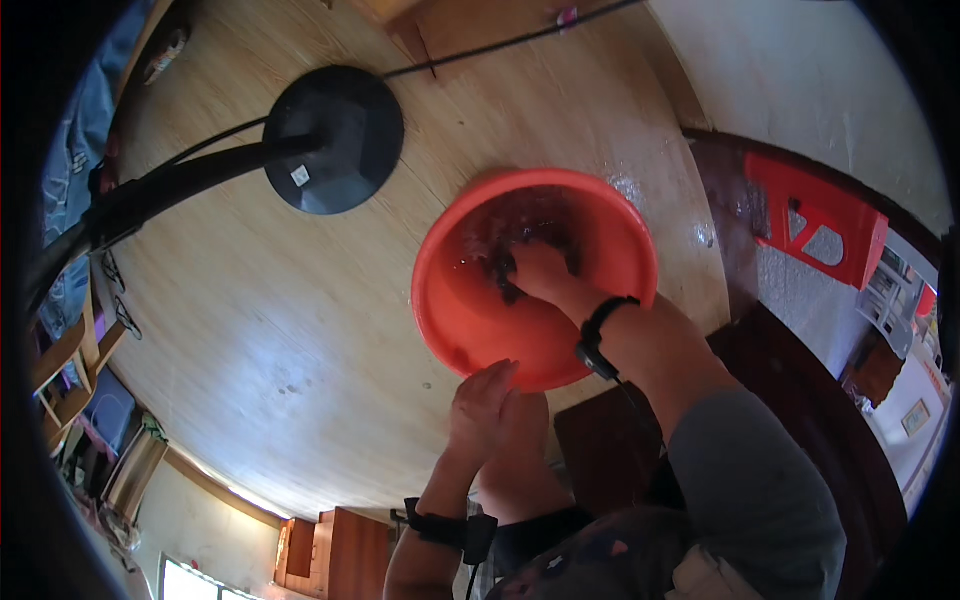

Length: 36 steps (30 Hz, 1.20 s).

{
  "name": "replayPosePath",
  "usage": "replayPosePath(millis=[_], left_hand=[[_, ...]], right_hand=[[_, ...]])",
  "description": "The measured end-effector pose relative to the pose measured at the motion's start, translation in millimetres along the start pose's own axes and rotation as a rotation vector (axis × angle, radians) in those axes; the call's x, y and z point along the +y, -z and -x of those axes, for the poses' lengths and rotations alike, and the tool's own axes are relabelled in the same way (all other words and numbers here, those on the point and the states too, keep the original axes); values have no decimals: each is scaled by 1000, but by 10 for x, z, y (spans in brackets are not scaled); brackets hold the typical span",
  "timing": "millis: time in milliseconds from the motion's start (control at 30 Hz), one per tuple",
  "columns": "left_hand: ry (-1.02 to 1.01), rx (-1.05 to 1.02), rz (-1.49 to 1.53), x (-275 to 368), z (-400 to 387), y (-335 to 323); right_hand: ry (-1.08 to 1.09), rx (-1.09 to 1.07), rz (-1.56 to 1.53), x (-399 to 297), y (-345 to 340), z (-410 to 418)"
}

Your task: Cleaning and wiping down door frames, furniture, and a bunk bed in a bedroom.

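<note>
A red plastic basin (457, 322) stands on the wood-patterned floor, with dark water in its far part. My right hand (538, 271) reaches down inside it, on a dark wet bundle (508, 289) that looks like cloth. Part of that bundle shows beside the thumb, while the fingertips are hidden. My left hand (480, 409) is at the basin's near rim with its fingers extended and nothing in it. Whether it touches the rim I cannot tell. Both wrists wear black bands, and my bare knee (525, 431) is behind the left hand.
A black round stand base (337, 142) with a curved pole (195, 176) is left of the basin. A black cable (510, 43) runs from it. Wet spots (701, 232) glisten at right, near a red plastic stool (817, 217). A wooden cabinet (345, 555) stands at the lower left.
</note>
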<state>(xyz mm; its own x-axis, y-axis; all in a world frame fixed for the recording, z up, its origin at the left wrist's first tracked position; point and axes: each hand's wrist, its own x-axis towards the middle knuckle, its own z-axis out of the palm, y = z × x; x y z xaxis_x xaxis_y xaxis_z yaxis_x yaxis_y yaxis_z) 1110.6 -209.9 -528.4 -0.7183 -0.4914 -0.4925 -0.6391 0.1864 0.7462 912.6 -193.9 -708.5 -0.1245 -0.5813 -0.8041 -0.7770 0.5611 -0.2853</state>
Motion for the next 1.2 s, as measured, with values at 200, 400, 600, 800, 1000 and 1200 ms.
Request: replayPosePath(millis=[200, 400, 600, 800, 1000, 1200], left_hand=[[107, 4, 105, 289, -155, -24], [734, 131, 934, 297, -166, -271], [629, -62, 2254, 859, -357, -124], [833, 46, 1944, 823, -160, -298], [655, 108, 1880, 1120, -4, -256], [743, 104, 1752, 1501, 61, 29]], right_hand=[[-30, 265, -260, 460, -99, -79], [224, -176, -151, -34, 855, 935], [424, -475, -320, -286, 1688, 2181], [708, -367, -334, -289, 2020, 2621], [278, -117, -841, -256, 2122, 2522], [128, -192, -1237, -246, 1957, 2515]])
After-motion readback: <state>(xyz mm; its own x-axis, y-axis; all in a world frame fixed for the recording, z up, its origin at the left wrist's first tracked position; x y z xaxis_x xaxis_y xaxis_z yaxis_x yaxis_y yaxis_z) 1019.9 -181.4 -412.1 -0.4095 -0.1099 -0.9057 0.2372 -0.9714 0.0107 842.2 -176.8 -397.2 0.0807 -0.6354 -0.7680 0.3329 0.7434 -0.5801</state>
